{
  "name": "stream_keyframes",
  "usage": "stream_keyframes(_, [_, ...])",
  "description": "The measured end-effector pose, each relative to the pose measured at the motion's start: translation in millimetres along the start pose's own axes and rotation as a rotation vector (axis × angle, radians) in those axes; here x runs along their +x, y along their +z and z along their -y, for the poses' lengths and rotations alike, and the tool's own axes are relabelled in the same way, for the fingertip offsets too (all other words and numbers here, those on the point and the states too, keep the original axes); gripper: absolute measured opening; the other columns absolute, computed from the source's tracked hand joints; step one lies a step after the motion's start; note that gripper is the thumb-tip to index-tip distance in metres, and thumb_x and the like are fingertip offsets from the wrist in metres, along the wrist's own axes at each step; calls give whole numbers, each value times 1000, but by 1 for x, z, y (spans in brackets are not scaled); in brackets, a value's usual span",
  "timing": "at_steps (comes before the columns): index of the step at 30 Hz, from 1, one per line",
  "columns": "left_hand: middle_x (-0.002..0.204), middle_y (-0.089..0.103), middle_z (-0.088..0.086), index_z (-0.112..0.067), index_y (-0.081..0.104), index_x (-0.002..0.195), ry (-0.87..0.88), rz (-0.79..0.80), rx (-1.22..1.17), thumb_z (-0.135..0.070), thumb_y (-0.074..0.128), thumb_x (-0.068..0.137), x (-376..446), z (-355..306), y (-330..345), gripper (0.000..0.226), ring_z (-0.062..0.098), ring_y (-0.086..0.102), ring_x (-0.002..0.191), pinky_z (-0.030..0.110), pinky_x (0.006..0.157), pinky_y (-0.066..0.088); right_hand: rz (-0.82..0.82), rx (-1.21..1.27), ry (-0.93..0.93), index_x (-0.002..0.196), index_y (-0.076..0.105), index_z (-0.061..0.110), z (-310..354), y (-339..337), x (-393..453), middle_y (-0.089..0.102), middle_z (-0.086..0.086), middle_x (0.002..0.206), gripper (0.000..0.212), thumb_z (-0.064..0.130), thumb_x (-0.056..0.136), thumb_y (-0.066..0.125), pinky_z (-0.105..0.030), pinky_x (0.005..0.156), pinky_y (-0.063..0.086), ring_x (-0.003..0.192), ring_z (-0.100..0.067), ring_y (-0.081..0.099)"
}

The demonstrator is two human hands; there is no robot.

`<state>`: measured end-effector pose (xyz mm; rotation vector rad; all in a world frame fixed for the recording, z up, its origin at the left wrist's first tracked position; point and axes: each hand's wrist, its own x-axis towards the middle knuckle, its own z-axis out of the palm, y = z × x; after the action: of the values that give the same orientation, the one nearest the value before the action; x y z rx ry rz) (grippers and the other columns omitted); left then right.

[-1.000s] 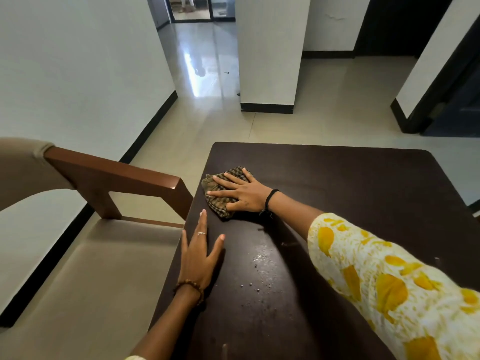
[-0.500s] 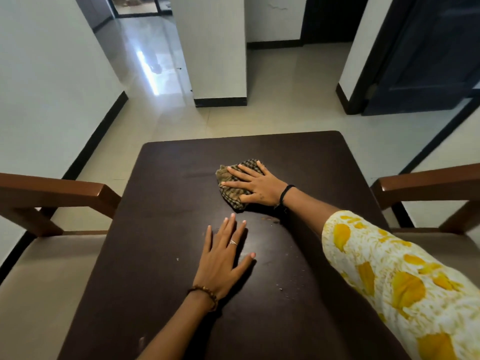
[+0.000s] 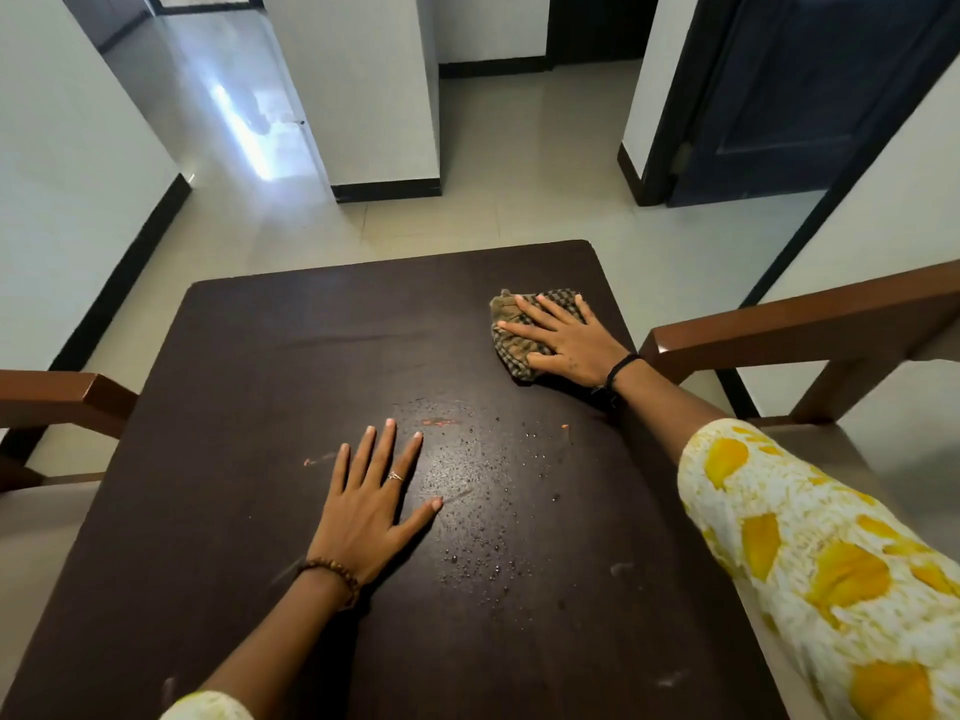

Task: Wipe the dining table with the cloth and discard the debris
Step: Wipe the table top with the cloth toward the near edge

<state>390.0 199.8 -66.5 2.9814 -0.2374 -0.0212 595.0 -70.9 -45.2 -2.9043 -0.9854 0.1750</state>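
Note:
A dark brown dining table (image 3: 270, 366) fills the lower view. My right hand (image 3: 563, 340) lies flat on a crumpled checked cloth (image 3: 511, 345) near the table's far right corner, fingers spread over it and pressing it down. Palm down, my left hand (image 3: 369, 504) rests on the table's middle with its fingers apart and nothing in it. Small water droplets and crumbs (image 3: 478, 511) are scattered just right of my left hand. Orange smears (image 3: 439, 422) mark the surface beyond my fingertips.
A wooden chair with a beige seat (image 3: 789, 324) stands at the table's right side, another chair (image 3: 57, 397) at the left. Beyond the table lie a tiled floor (image 3: 493, 210), a white pillar (image 3: 374, 96) and a dark blue door (image 3: 810, 85).
My right hand has slid the cloth from the table's far left to its far right corner. The left hand has moved toward the middle, and the view has swung right.

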Motion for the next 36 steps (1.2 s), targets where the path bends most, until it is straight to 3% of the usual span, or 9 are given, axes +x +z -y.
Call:
stream_keyframes(10, [152, 10, 6, -27, 13, 145, 2, 5, -14, -75, 8, 84, 0, 0, -3, 78, 26, 7, 140, 38, 111, -5, -11, 20, 175, 136, -7, 47, -21, 0, -49, -5, 7, 157, 69, 68, 70, 0, -56, 111, -5, 144, -19, -4])
stream_keyframes(16, [152, 4, 4, -28, 8, 144, 0, 4, -32, -79, -1, 77, -1, -2, -5, 84, 23, 0, 140, 38, 112, -9, -41, 31, 339, 144, 5, 43, 2, 6, -66, -4, 4, 157, 66, 61, 81, 12, -58, 111, -4, 144, -22, -4])
stream_keyframes(24, [152, -4, 3, -30, 0, 143, 1, 32, -31, -81, -10, 71, -1, -2, -4, 88, 21, -9, 139, 40, 112, -11, -39, 49, 465, 145, 4, 41, 38, 14, -94, -7, 3, 157, 69, 63, 80, 11, -58, 109, -7, 144, -23, -6])
stream_keyframes(31, [152, -3, 4, -29, 2, 143, 5, 15, -58, -80, -8, 73, -1, -2, -1, 88, 21, -9, 139, 40, 111, -13, -45, 71, 597, 145, 1, 39, 78, 18, -122, -9, 2, 157, 81, 70, 70, -6, -57, 109, -10, 143, -23, -8])
stream_keyframes(36, [152, -3, 4, -27, 1, 144, 9, -8, -70, -79, -5, 75, 0, -1, 1, 87, 21, -7, 139, 42, 112, -8, -39, 124, 640, 145, 5, 40, 65, 12, -100, -6, 1, 157, 59, 59, 93, 23, -59, 109, -7, 144, -24, -6])
